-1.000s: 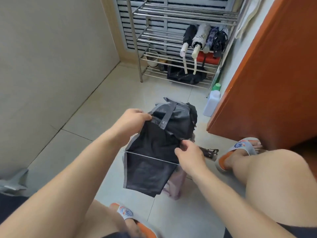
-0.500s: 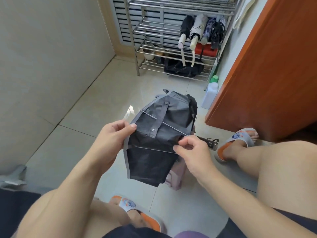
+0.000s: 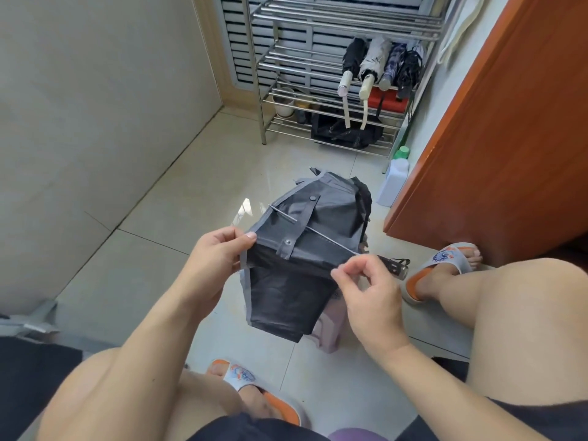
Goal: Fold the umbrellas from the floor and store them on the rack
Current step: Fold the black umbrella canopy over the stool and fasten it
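Mid-frame, the left hand pinched the dark gray umbrella at its gray-trimmed edge while the right hand pinched the opposite side; open floor sat left, and the rack stood upper center.

Both hands, left and right, apparently pinch with curled fingers.

floor – white bottle | rack – four folded umbrellas
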